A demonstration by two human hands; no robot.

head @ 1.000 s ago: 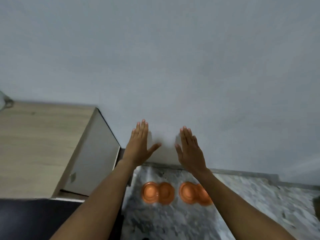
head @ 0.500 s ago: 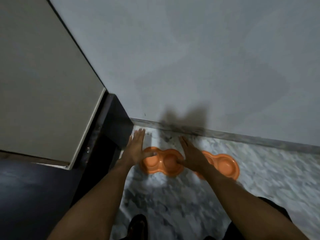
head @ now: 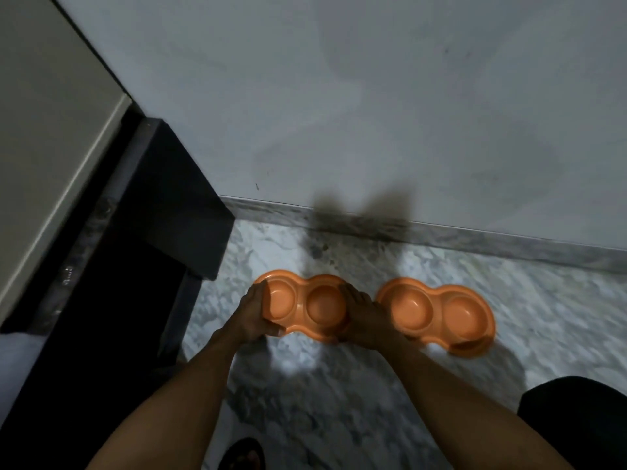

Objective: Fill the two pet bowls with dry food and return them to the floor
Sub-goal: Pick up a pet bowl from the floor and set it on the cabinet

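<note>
Two bowls [head: 307,305] on marble floor [head: 339,401].

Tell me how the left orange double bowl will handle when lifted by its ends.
The left double bowl looks like moulded plastic, so probably stiff and light. Both wells look empty, so nothing should spill. The left hand and right hand grip opposite ends, so tipping seems unlikely.

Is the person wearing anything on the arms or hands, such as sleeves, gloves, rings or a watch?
No. The left hand and right hand are bare, without gloves. Both forearms are uncovered as far as the picture shows; no sleeve, watch or bracelet is visible. The dim light hides small rings, if any.
</note>
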